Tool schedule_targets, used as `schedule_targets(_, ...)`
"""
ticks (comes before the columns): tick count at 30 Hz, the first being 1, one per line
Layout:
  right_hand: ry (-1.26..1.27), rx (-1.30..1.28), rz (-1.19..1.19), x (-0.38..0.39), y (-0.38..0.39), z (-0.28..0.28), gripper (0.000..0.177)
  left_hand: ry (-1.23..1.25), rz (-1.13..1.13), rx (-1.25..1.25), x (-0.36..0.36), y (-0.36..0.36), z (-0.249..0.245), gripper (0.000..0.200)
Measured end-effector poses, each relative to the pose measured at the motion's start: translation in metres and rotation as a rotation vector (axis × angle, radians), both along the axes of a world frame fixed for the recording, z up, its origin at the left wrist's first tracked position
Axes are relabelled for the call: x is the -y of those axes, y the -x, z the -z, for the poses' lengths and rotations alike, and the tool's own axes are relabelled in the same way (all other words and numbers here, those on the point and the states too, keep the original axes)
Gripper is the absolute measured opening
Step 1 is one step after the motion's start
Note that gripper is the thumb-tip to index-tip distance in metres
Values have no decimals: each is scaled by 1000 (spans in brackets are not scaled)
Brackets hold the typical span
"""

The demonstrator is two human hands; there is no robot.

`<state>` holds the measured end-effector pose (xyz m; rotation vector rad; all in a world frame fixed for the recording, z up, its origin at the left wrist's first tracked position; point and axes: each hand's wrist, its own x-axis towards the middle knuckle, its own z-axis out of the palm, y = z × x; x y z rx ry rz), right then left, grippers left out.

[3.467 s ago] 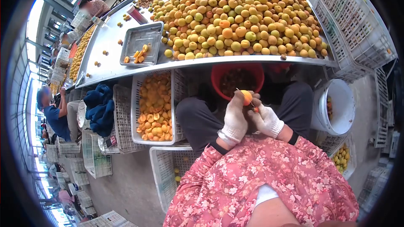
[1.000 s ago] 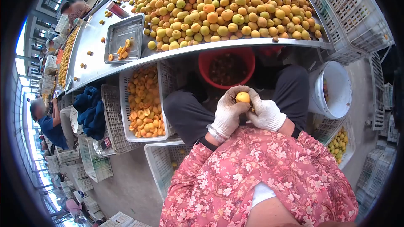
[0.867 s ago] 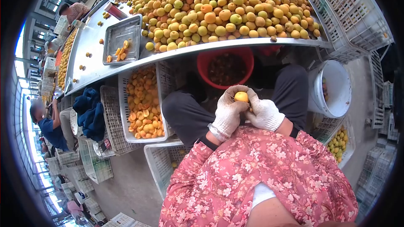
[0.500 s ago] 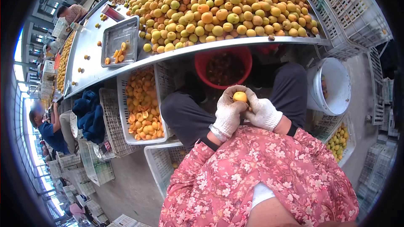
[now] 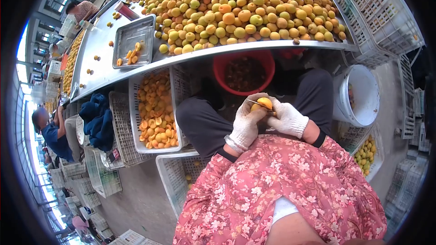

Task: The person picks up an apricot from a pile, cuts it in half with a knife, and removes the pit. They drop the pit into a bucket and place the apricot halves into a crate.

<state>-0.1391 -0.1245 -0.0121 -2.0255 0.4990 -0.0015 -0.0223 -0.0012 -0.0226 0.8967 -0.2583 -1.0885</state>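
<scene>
An apricot (image 5: 265, 103), cut open with its orange flesh showing, sits between my two gloved hands above my lap. My left hand (image 5: 245, 124), in a white knitted glove, curls round the fruit from the left. My right hand (image 5: 289, 119), gloved the same way, is closed at the other side, with a small knife whose thin blade (image 5: 252, 102) crosses the apricot. The knife's handle is mostly hidden by my right fingers. Beyond my hands, a red basin (image 5: 219, 78) holds dark, wet-looking scraps.
A metal table (image 5: 102, 75) bears a large heap of whole apricots (image 5: 236, 11) and a steel tray (image 5: 119, 41) with a few cut pieces. A crate of apricot halves (image 5: 156, 118) stands left, a white bucket (image 5: 365, 102) right. Co-workers (image 5: 56, 134) sit at the left.
The apricot has gone from looking whole to cut open, and a blade now shows across it. Both hands remain together in nearly the same place.
</scene>
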Motion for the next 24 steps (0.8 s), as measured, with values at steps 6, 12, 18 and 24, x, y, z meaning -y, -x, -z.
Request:
schedule_targets(6, -480, 102, 249, 7, 2, -28, 41, -27, -22, -144, -8, -3, -8, 33)
schedule_targets(12, -518, 127, 291, 9, -7, -41, 24, -92, 37, -88, -9, 4, -12, 32)
schedule_targets(18, -695, 121, 359, 8, -10, -30, 21, -50, 38, -258, -12, 2, -35, 41)
schedule_targets(24, -915, 221, 435, 12, -11, -29, 21, 8, 43, -328, -11, -3, -12, 33)
